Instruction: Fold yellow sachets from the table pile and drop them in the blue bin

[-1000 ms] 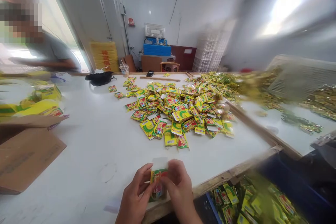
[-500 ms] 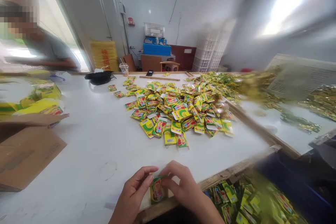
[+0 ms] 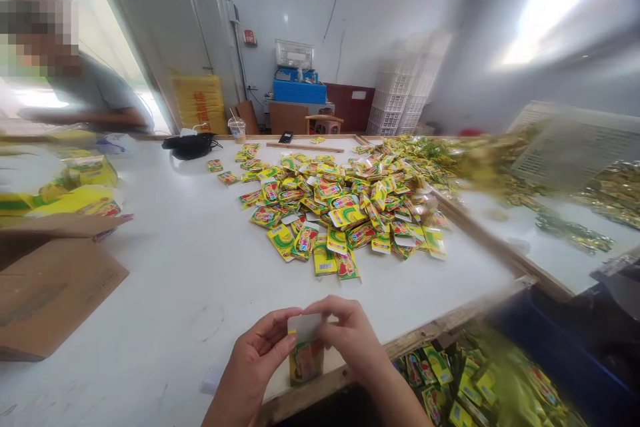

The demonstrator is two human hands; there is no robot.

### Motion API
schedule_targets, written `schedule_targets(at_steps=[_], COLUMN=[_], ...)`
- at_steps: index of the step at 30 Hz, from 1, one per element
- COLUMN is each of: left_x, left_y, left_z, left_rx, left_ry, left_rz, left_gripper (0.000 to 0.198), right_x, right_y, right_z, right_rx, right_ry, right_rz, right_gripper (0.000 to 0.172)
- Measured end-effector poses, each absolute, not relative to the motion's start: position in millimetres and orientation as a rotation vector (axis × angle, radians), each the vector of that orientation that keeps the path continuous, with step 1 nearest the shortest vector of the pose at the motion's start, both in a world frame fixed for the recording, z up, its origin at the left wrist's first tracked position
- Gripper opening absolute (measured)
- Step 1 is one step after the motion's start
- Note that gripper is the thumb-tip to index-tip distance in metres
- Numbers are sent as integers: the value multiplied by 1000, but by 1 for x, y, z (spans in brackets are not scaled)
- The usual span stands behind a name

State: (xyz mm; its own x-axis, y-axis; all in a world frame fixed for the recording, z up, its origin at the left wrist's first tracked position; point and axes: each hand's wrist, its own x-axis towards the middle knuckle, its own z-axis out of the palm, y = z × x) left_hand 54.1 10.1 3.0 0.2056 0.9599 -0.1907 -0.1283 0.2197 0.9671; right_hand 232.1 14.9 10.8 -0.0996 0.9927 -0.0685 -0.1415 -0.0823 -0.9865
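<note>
I'm counting two bare hands (image 3: pixel 305 340) pinching one yellow-green foil sachet (image 3: pixel 306 361), one gray-shirted co-worker (image 3: pixel 95 97) at ten o'clock, one bright blue plastic crate (image 3: pixel 299 92) at twelve o'clock, one clear plastic cup (image 3: pixel 237 129) at eleven, and one heap of yellow-green sachets (image 3: pixel 340 213) at twelve, too many to count.

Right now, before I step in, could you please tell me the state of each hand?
Left hand: closed, holding the printed yellow sachet.
Right hand: closed, holding the same sachet near its white top.

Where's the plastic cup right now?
In the head view, the plastic cup stands at the far edge of the table, right of a black bag and beyond the heap of yellow sachets.
</note>
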Motion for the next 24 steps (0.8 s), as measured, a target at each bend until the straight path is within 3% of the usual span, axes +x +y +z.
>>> schedule_targets(at_steps=[7,10,12,17,24], left_x=[50,57,58,49,38], left_y=[16,16,18,24,17], left_z=[-12,-8,-6,-8,-17], left_rx=[1346,1272,1271,1701,1916], left_ry=[1272,1258,1217,1089,998], left_rz=[1091,1100,1098,1115,1075], left_gripper=[25,30,32,17,43], right_x=[237,236,237,243,239], right_y=[17,19,20,19,2], right_z=[8,4,3,3,-6], right_rx=[-1099,-1135,-1152,-1098,-1084], right_ry=[-1128,-1093,-1114,-1195,-1428], right_rz=[1388,1407,1384,1339,1003], right_gripper=[24,28,27,17,20])
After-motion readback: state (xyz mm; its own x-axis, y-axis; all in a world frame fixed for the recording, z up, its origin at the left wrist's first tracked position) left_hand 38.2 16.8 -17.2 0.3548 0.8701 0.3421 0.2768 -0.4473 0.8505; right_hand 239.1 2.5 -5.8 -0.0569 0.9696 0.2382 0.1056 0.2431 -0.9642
